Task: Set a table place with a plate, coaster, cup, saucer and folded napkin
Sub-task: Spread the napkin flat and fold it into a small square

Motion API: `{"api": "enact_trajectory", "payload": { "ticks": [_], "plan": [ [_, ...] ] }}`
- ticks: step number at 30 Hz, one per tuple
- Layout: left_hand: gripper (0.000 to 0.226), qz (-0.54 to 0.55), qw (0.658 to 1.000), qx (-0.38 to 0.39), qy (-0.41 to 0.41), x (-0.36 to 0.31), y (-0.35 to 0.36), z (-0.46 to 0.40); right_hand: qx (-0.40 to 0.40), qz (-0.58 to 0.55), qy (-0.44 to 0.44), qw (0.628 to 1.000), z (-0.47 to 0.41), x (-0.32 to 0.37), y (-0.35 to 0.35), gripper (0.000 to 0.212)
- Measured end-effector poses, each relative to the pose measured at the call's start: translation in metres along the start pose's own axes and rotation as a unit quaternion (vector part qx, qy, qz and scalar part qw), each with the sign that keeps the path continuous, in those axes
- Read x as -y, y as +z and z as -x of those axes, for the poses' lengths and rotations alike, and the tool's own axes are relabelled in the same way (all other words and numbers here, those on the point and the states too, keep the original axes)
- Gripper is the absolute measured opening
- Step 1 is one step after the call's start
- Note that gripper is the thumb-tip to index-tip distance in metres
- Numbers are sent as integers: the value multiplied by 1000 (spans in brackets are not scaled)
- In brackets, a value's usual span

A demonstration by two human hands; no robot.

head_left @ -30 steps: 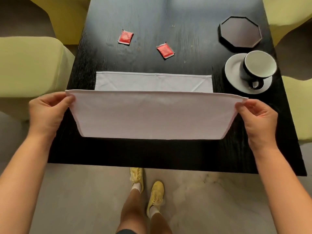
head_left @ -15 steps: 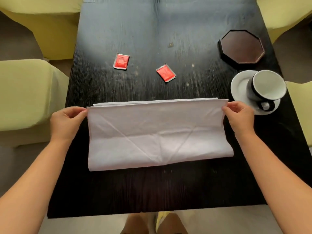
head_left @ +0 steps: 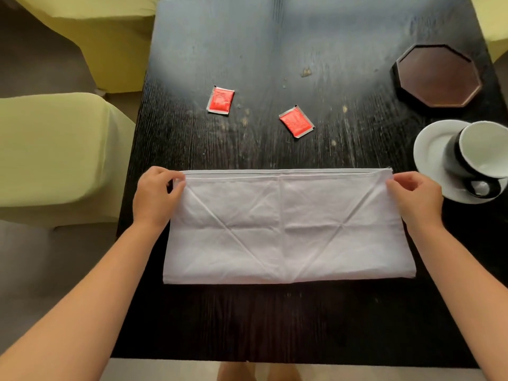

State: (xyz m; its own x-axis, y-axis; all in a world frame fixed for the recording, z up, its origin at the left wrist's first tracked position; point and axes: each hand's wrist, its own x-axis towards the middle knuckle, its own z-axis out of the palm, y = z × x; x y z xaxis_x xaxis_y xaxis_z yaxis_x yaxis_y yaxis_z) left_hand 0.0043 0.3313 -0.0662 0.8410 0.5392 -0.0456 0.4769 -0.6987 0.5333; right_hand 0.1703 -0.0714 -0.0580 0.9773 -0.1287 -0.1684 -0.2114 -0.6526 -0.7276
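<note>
A white cloth napkin (head_left: 286,229) lies folded in half on the black table (head_left: 275,320), its doubled edges at the far side. My left hand (head_left: 155,195) pinches the napkin's far left corner. My right hand (head_left: 415,196) pinches the far right corner. To the right, a black cup (head_left: 479,158) with a white inside stands on a white saucer (head_left: 431,152). Behind them sits a dark octagonal coaster (head_left: 438,75). No plate shows in view.
Two red sachets (head_left: 220,100) (head_left: 296,121) lie on the table beyond the napkin. Yellow-green chairs (head_left: 52,149) (head_left: 96,31) stand at the left and far left, another at the far right corner (head_left: 494,20). The table's near edge runs just above my feet.
The near half of the napkin has been carried over onto the far half and laid flat. Both hands moved away from me to the far corners.
</note>
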Motion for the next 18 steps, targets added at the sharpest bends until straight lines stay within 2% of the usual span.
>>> {"api": "enact_trajectory", "payload": {
  "ticks": [5,8,12,18],
  "plan": [
    [11,-35,999,-4,-20,4,1,-7,2,-10,11,1000,0,4,4,11],
    [8,-51,999,1,4,7,0,-9,-10,-17,13,1000,-1,5,4,11],
    [2,-5,1000,-20,8,9,-7,-16,-42,-16,3,999,-4,10,2,10],
    [2,3,1000,-23,14,3,0,-32,-58,82,20,995,-12,16,9,16]
  ]
}}
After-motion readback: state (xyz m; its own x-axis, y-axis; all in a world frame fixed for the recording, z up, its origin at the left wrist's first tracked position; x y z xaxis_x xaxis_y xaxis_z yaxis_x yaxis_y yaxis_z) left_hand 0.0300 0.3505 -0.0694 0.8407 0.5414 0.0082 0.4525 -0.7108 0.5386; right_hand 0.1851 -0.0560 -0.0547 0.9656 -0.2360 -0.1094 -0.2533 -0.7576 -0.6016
